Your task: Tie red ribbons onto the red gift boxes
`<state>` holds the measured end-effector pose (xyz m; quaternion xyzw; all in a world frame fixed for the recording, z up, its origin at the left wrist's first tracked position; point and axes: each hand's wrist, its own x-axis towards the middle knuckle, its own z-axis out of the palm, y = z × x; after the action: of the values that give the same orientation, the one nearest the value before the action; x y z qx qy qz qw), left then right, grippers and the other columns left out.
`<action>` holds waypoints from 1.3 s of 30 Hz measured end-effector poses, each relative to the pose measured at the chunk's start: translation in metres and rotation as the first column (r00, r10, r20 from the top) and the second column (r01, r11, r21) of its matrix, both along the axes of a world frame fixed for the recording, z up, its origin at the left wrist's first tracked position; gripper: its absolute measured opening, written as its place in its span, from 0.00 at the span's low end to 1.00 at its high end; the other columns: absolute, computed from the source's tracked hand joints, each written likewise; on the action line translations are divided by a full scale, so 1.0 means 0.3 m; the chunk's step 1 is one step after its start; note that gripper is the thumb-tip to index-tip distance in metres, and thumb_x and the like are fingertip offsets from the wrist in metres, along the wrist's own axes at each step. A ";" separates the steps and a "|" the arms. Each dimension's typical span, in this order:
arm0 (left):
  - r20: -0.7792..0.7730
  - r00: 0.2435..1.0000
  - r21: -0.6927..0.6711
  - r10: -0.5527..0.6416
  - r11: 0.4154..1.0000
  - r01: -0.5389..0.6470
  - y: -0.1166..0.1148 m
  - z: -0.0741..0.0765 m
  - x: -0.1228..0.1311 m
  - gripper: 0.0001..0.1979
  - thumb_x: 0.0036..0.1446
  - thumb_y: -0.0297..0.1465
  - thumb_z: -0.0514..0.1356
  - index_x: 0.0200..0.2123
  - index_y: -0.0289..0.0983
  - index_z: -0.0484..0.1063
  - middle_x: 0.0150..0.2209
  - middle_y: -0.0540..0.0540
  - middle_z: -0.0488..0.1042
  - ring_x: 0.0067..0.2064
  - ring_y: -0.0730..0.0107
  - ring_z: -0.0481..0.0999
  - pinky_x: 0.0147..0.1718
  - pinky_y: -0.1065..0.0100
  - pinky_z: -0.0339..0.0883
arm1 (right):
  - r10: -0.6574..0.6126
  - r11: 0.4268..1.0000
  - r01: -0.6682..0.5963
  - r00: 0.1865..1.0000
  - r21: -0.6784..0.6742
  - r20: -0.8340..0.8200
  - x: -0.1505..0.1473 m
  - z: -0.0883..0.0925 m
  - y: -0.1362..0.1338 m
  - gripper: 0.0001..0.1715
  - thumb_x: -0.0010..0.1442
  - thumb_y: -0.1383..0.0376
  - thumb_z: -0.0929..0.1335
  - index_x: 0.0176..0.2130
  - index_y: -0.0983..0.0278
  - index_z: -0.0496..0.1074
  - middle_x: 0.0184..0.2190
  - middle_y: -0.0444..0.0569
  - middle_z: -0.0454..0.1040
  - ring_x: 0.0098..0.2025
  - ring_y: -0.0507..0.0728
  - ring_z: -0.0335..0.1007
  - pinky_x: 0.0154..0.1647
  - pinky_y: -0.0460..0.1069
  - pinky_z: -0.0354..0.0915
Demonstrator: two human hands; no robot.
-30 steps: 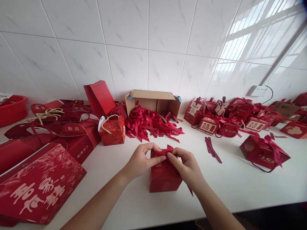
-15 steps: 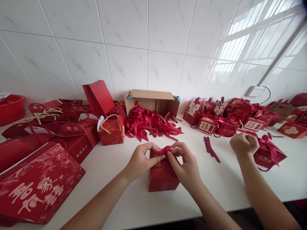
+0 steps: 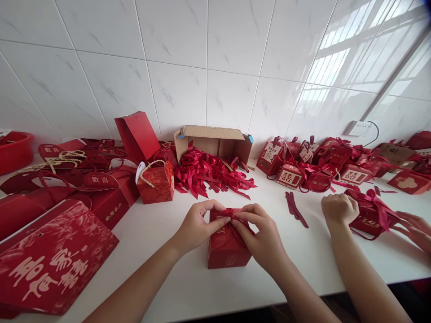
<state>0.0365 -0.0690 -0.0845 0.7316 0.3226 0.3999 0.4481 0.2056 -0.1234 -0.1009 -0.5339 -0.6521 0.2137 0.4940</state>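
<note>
Red satin ribbon (image 3: 229, 212) is pinched by our left hand (image 3: 198, 226) and right hand (image 3: 264, 231), atop the red gift box (image 3: 229, 253) on the tabletop (image 3: 202, 287). It stood up one second ago and now lies lower; we judge it is becoming tighter. Rightward, a co-worker's fist (image 3: 340, 209) and other hand (image 3: 415, 229) have arrived beside a bow-tied box (image 3: 367, 220).

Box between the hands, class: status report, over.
Left hand and right hand pinching red ribbon atop box. Box upright on white table. Co-worker's fist to the right, apart from it.
</note>
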 end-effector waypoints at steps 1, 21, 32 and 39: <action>0.001 1.000 -0.001 -0.011 1.000 0.011 -0.002 0.002 0.000 0.05 0.54 0.32 0.63 0.31 0.36 0.73 0.33 0.46 0.75 0.37 0.66 0.73 0.40 0.65 0.67 | -0.017 1.000 0.017 1.000 -0.005 -0.012 0.000 -0.002 0.002 0.10 0.58 0.60 0.67 0.37 0.59 0.78 0.39 0.53 0.71 0.43 0.60 0.68 0.44 0.56 0.68; 0.055 0.979 0.039 0.197 0.979 -0.199 -0.013 -0.026 0.039 0.06 0.54 0.30 0.60 0.36 0.38 0.67 0.36 0.48 0.73 0.41 0.66 0.73 0.42 0.64 0.67 | 0.121 0.903 -0.293 0.876 -0.315 -0.467 -0.005 0.016 0.019 0.19 0.58 0.51 0.67 0.28 0.62 0.76 0.61 0.53 0.60 0.66 0.62 0.48 0.57 0.56 0.59; -0.195 0.962 0.252 0.189 0.958 -0.137 -0.030 0.018 -0.003 0.05 0.52 0.34 0.64 0.26 0.41 0.77 0.29 0.48 0.77 0.36 0.64 0.72 0.39 0.63 0.65 | 0.042 0.910 -0.241 0.863 -0.338 -0.503 0.008 0.026 -0.012 0.20 0.58 0.49 0.67 0.30 0.61 0.78 0.54 0.52 0.69 0.64 0.63 0.52 0.56 0.54 0.60; -0.244 0.970 0.111 0.011 0.994 0.017 -0.032 0.055 -0.037 0.03 0.53 0.32 0.62 0.30 0.40 0.77 0.34 0.48 0.77 0.39 0.65 0.74 0.43 0.65 0.66 | 0.097 0.928 -0.199 0.946 -0.315 -0.310 0.086 0.021 -0.035 0.15 0.60 0.53 0.65 0.41 0.61 0.68 0.40 0.50 0.75 0.40 0.57 0.70 0.39 0.51 0.65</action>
<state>0.0255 -0.0786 -0.0680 0.7996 0.3513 0.3235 0.3639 0.2315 -0.1339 -0.0947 -0.5233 -0.5646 0.4364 0.4658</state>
